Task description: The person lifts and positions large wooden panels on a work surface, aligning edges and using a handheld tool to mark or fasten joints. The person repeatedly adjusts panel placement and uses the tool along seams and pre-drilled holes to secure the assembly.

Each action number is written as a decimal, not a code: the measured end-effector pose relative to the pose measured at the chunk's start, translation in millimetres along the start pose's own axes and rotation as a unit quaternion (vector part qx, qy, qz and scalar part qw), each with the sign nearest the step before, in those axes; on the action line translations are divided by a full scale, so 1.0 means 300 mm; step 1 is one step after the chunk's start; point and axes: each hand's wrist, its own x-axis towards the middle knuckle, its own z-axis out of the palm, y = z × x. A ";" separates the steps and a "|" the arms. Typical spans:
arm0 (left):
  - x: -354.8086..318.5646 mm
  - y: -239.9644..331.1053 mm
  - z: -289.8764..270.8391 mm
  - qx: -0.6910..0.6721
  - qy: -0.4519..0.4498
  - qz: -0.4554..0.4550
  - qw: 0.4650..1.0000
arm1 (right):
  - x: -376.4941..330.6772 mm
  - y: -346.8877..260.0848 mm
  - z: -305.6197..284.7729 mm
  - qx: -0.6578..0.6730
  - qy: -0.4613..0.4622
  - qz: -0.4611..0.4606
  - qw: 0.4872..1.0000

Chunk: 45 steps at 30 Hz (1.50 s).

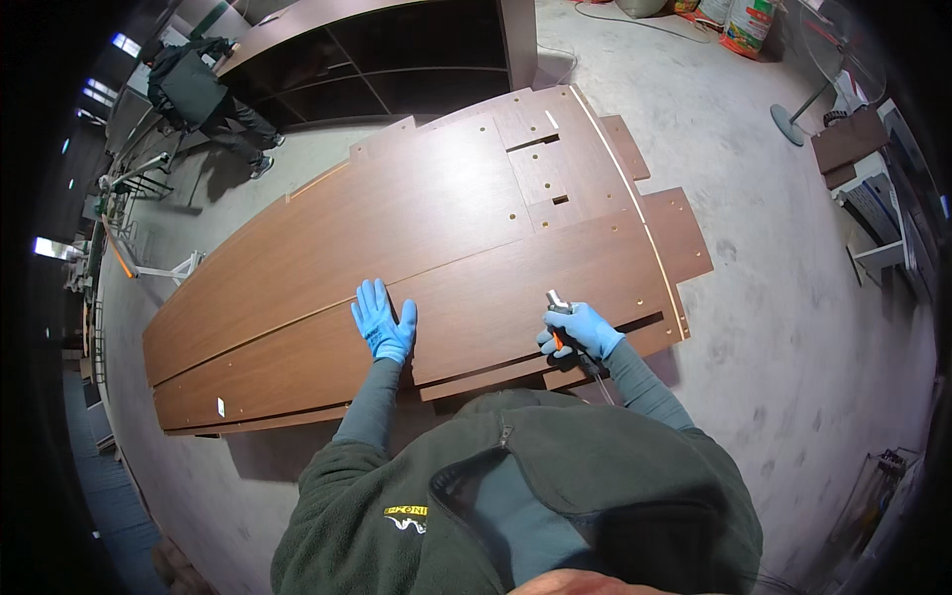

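Wood-grain brown panels (pixel 426 188) lie stacked in front of me, with small brass-coloured fittings, holes and slots toward their right end. My left hand (pixel 385 325), in a blue glove, rests flat on the near panel with fingers stretched and slightly spread. Also gloved in blue, my right hand (pixel 587 331) is closed around a gun-shaped tool (pixel 557 300) with a silver tip and a dark and orange body. A thin hose or cord trails from the tool toward me. Its tip points away, over the near panel's right half; contact with the surface cannot be made out.
Beyond the panels stands a large brown cabinet (pixel 524 50) with black panels. Another person (pixel 193 89) bends beside it at the far left. Filled bags (pixel 746 25) and a round-based stand (pixel 788 125) are at the far right, with stacked brown boards (pixel 851 141) nearer.
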 end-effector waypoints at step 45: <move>0.044 0.030 -0.068 0.000 -0.053 -0.008 0.999 | 0.956 -0.960 -0.189 -0.542 0.250 -0.182 0.781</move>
